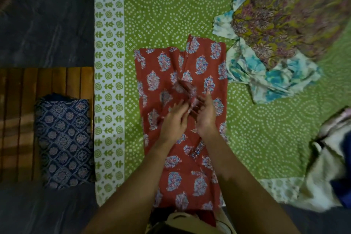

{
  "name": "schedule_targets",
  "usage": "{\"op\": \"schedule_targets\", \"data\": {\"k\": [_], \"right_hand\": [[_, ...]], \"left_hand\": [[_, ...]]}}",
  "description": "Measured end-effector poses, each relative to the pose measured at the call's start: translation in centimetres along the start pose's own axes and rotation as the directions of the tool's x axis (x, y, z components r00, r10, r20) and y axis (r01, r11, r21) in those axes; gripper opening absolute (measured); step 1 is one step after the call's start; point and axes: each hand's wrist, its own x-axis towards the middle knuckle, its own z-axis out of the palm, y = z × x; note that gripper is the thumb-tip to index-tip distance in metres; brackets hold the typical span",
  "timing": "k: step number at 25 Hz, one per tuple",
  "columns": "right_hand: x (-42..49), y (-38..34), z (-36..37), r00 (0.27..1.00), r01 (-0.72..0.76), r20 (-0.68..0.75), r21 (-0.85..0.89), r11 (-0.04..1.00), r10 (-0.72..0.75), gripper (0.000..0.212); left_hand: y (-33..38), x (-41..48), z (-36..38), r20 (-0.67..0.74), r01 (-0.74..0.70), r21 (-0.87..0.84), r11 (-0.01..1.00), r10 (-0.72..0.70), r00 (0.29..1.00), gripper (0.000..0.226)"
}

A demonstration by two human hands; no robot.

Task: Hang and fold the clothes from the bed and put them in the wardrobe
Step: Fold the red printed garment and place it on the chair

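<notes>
- One down, going by the navy bundle (64,142) sitting folded on the wooden bench (19,119) beside the bed; now working on the red printed garment (176,178).
- Keeping that garment laid lengthwise on the green bedspread (171,5), flat at the far end and running off the bed edge toward the body at the near end.
- Bringing the left hand (173,121) and right hand (206,115) close together over its middle, just behind a raised bunch of fabric (185,89).
- Failing to make out the grip through the motion blur: pinching the bunch or only pushing it with loose fingers, impossible to say for either hand.
- Judging the step as gathering or smoothing the middle ahead of a fold, not yet making the fold itself.
- Needing next a sure hold on the cloth, then flattening the bunch and bringing one end over the other with the edges matching.
- Leaving for later the olive floral garment (284,15) and the white-and-blue garment (275,80) heaped at the far right, well apart from the hands; seeing no wardrobe.
</notes>
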Motion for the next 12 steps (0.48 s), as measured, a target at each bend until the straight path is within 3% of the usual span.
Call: {"op": "schedule_targets", "data": {"k": [3,6,9,12], "right_hand": [[-0.6,1.1,-3.7,0.998,0.007,-0.070,0.028,1.000,-0.005,0.066],[-1.1,2.7,-7.3,0.965,-0.006,-0.258,-0.203,0.979,-0.047,0.038],[-1.6,4.4,-9.7,0.937,-0.003,-0.334,-0.310,0.951,-0.106,0.022],[-2.6,5.0,-10.1,0.843,0.114,-0.456,-0.367,0.923,-0.286,0.019]], "left_hand": [[0.6,-2.7,3.0,0.361,-0.197,0.243,0.950,0.100,0.927,0.062],[0.5,-4.6,4.6,0.514,-0.273,0.373,0.887,0.047,0.856,0.060],[0.2,-5.3,5.2,0.540,-0.177,0.436,0.882,-0.099,0.836,0.054],[0.2,-5.6,5.6,0.412,-0.063,0.417,0.906,-0.127,0.902,0.049]]}}
